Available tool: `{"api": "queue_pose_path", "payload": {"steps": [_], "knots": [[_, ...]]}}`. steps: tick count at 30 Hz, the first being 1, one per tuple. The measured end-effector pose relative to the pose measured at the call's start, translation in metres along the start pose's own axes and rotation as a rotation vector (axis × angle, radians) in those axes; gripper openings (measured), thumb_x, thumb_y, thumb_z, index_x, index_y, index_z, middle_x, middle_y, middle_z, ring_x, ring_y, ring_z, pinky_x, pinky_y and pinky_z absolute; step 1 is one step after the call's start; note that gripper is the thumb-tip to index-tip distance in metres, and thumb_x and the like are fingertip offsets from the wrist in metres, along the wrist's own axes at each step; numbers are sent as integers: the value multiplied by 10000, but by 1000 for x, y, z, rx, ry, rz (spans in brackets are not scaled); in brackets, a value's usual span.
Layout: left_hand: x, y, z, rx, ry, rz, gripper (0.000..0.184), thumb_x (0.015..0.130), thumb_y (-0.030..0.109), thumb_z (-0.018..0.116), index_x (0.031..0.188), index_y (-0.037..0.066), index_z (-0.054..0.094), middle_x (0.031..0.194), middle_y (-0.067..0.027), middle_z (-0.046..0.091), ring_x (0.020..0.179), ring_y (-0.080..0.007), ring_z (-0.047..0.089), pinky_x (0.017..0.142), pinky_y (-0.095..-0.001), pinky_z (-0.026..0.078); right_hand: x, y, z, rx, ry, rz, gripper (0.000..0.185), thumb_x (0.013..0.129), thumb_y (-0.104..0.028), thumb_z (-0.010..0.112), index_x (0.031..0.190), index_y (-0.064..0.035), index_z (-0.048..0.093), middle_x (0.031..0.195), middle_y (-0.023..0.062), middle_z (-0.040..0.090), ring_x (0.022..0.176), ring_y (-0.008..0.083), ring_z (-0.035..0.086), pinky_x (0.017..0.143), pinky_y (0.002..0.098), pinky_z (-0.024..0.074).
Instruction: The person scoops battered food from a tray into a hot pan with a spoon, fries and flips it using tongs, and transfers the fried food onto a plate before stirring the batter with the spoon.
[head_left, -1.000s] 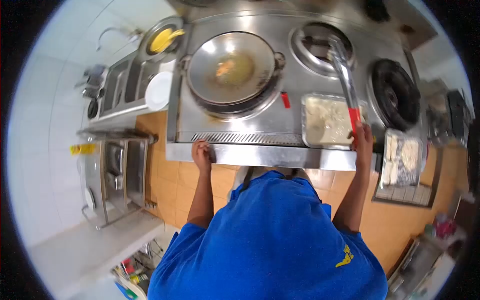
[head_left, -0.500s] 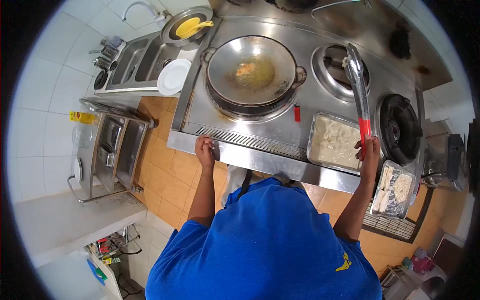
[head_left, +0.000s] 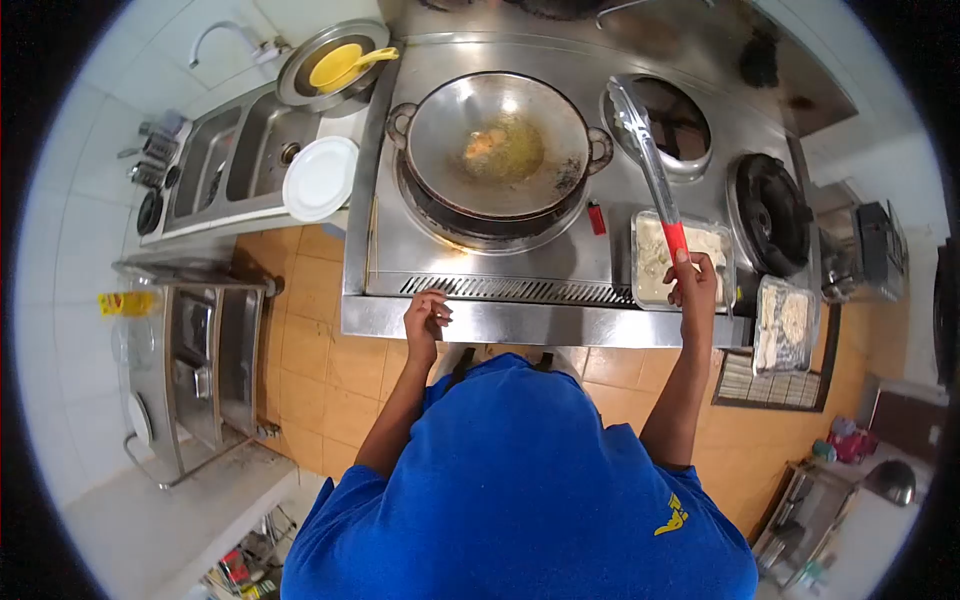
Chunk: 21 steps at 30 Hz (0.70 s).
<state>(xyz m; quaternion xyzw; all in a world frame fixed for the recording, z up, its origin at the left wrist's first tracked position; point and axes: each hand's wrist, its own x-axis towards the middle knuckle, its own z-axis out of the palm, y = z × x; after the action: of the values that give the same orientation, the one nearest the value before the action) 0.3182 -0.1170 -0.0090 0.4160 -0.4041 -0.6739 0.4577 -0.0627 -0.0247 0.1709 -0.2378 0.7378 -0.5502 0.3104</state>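
Note:
My right hand (head_left: 694, 282) grips the red handle of metal tongs (head_left: 652, 168). The tongs point up and away, crossing above a glass tray (head_left: 646, 290) of pale wet batter. Their tips are over the ring of the back right burner (head_left: 690, 165). Loosely bent and holding nothing, the fingers of my left hand (head_left: 427, 322) hover at the counter's front edge (head_left: 500, 318). A large wok (head_left: 440, 140) sits on the left burner, with oil and a small orange-brown piece of food (head_left: 484, 143) in it.
A red lighter (head_left: 597, 218) lies right of the wok. Farther right are a black burner (head_left: 768, 215) and a second tray (head_left: 770, 355) with pale strips. At left stand a white plate (head_left: 320, 178), a double sink (head_left: 262, 150) and a yellow scoop (head_left: 340, 68) in a metal basin.
The view has turned slightly. My right hand has swung the tongs leftward, tilting them toward the wok side. My left hand's fingers have shifted a little at the counter edge.

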Motion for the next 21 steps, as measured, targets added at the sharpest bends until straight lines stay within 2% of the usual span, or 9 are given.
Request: {"api": "queue_pose_path", "payload": {"steps": [6,9,13,14,17,21], "knots": [[10,9,-21,-119,-286,-213,318,888,293,454,1002,19,569,1079,-110,568,796,-145,558,675,-307,481,-40,5,31,-19,121,68,318,852,-358,656,872,-76,508,605,21,552,419,32,368,385,187,274],[13,9,-29,-186,-357,-267,291,917,301,471,1011,33,535,1112,-109,544,836,-165,554,708,-318,484,-59,5,45,-20,141,90,328,848,-365,657,863,-72,511,597,22,544,426,36,372,391,184,269],[19,14,-37,-312,-438,-395,338,915,376,455,1028,70,541,1139,-85,542,839,-158,529,712,-303,440,-70,3,62,7,140,79,331,845,-365,661,858,-70,513,594,21,540,434,34,379,394,183,270],[18,16,-38,-312,-436,-388,389,907,424,447,1045,73,542,1136,-71,544,831,-154,520,712,-295,423,-71,1,64,-3,133,77,333,844,-367,662,859,-70,513,596,22,543,436,33,383,393,184,270],[18,32,-39,-211,-407,-376,389,901,414,457,1037,61,551,1112,-73,556,801,-153,523,702,-287,423,-69,-7,69,-87,106,38,346,857,-400,630,853,-76,512,598,27,549,419,41,376,392,190,289],[30,36,-61,74,-389,-105,340,896,346,456,979,36,568,1051,-91,572,732,-140,525,639,-250,415,-63,-16,70,-149,62,24,346,861,-412,620,852,-82,517,592,29,559,408,43,380,388,190,293]]}}
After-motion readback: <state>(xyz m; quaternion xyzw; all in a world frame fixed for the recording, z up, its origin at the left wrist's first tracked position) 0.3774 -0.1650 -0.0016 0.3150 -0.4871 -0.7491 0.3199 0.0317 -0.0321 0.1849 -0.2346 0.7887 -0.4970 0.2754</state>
